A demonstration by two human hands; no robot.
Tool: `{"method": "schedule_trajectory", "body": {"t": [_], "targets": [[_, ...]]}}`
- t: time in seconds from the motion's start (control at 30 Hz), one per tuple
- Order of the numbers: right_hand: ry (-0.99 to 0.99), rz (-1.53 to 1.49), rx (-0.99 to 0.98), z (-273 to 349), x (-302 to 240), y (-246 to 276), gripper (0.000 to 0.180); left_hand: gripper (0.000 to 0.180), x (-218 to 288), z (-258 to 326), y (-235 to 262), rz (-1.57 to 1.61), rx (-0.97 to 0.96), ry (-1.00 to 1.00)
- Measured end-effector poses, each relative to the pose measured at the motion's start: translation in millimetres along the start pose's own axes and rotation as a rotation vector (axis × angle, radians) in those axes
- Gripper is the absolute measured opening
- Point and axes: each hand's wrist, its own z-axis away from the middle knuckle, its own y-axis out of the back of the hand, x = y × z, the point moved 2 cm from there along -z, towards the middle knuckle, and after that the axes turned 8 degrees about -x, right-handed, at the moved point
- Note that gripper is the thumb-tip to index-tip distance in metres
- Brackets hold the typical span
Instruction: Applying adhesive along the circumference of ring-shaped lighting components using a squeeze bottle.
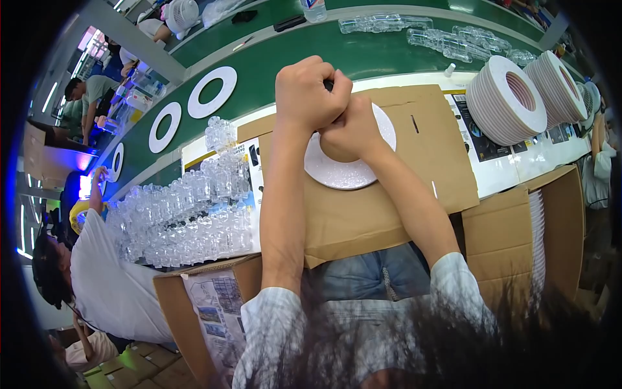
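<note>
My left hand (312,93) is closed in a fist; a small dark tip shows between its thumb and fingers, and the rest of that thing is hidden. Just below and touching it, my right hand (353,131) is closed too, with whatever it may hold out of sight. Both hands are over a flat white speckled ring (345,176), whose centre hole they partly cover. The ring lies on a brown cardboard sheet (421,152) in front of me.
Clear plastic parts (188,214) stand in rows at left; more clear pieces (447,44) lie far right. Stacked white rings (495,107) stand at right. Loose white rings (210,94) lie on the green bench. Open cartons (499,227) flank me. A person (116,272) works at left.
</note>
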Motion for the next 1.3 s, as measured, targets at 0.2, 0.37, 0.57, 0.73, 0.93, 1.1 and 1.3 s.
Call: {"method": "schedule_trajectory", "body": {"t": [0.2,0.37,0.57,0.73,0.93,1.1,1.3], "targets": [[-0.037,-0.023,-0.013,1.3,-0.6,-0.1,0.015,0.018,-2.0,1.1,-1.8,-0.023,-0.006,0.011],[-0.021,-0.062,-0.005,0.5,-0.9,-0.3,0.012,0.019,-0.1,1.0,0.7,-0.014,-0.01,0.031],[-0.014,-0.023,0.005,1.9,-3.1,-7.6,0.018,0.019,5.2,3.5,10.6,0.01,-0.05,0.051],[-0.018,-0.004,-0.02,4.2,-6.9,-16.9,0.011,0.019,-1.2,12.4,19.1,-0.013,-0.017,0.051],[0.042,-0.015,0.012,3.2,-8.0,-20.9,0.011,0.018,-2.8,13.3,21.4,-0.025,-0.005,0.053],[0.009,0.0,0.007,3.4,-6.6,-23.5,0.011,0.017,-5.6,14.7,21.9,-0.008,0.01,0.042],[0.023,0.036,-0.003,3.7,-9.2,-22.9,0.012,0.018,-5.1,15.6,22.1,-0.026,0.037,0.03]]}}
